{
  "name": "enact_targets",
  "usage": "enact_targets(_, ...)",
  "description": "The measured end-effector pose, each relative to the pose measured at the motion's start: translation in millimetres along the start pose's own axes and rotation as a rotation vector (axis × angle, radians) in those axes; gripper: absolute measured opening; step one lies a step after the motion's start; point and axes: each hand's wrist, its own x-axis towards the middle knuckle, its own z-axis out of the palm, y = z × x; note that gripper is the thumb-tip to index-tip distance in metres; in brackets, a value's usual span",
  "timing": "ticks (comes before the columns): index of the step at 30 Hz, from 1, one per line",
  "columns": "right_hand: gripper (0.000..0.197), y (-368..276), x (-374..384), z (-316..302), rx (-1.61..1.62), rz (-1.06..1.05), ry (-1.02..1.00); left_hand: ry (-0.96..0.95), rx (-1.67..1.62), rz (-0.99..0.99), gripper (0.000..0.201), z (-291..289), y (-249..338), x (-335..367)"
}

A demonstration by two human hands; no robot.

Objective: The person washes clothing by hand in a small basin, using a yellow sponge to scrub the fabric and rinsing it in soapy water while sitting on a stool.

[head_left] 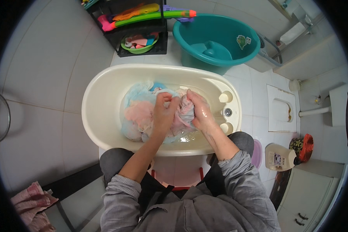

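Observation:
A cream baby bathtub [100, 77] stands in front of my knees with a little water in it. Wet laundry [137, 110] in pale blue, pink and white lies heaped in its left and middle part. Above the heap, my left hand [166, 112] has its fingers curled around part of a pink and white cloth [185, 112]. My right hand [199, 110] grips the bunched right side of that same cloth, its skin glistening wet. The cloth hangs down onto the rest of the laundry, so its kind of garment cannot be made out.
Behind the bathtub stand a large teal tub [216, 62] and a black shelf [162, 42] with toys and a green basin [143, 49]. To the right are a detergent jug [278, 157], a pink basin [256, 154] and a squat toilet [276, 120].

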Motion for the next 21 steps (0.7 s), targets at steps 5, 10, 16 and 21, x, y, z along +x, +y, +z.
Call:
enact_targets(5, 0.027, -13.0, -7.1, -1.6, -0.142, -0.152, -0.179, -0.461, 0.078, -0.235, 0.026, -21.6, 2.7, 2.3)
enact_targets(10, 0.038, 6.4, -16.2, -10.7, -1.448, -0.449, -0.164, -0.108, -0.869, -0.510, 0.032, -46.1, 10.1, 30.7)
enact_targets(16, 0.038, -15.1, -5.6, -28.3, -1.566, -0.554, -0.214, 0.195, -0.467, -0.214, 0.032, -67.6, 30.7, 40.8)
enact_targets(21, 0.016, -28.3, -11.3, -9.1, -0.031, -0.160, -0.175, -0.256, 0.192, 0.151, 0.028, -61.1, 4.8, 19.8)
